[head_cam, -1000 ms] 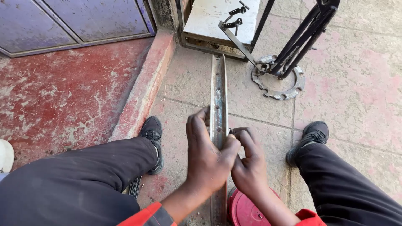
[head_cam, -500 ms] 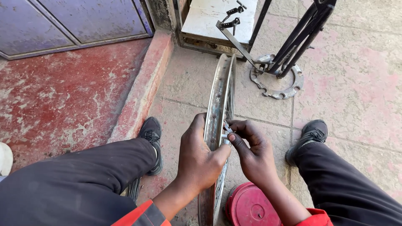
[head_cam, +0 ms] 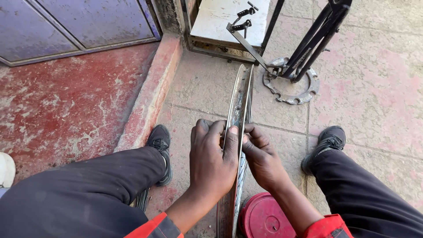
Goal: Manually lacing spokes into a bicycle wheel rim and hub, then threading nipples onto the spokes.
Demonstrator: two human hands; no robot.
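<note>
You are sitting with your knees apart, and a bike rim (head_cam: 238, 110) stands on its edge between your legs. It runs from near your lap out toward the stand (head_cam: 308, 44) ahead of you. Thin spokes show just beside the rim on its right side.

Your left hand (head_cam: 212, 161) is wrapped around the rim from the left. The fingers curl over the top edge and the thumb presses on the metal, so this hand is closed tight on the rim. Your right hand (head_cam: 261, 156) is just beside it on the right. Its fingers are pinched together at the rim's edge, touching it. You cannot tell if something small is held between those fingertips. The two hands touch each other at the rim.

A round red lid (head_cam: 264, 218) lies on the ground under your right wrist, close to the rim's lower part. Your left shoe (head_cam: 161, 143) and right shoe (head_cam: 326, 141) rest on the stone floor on each side. A flat metal ring (head_cam: 288, 90) with notches lies at the foot of the stand.
</note>
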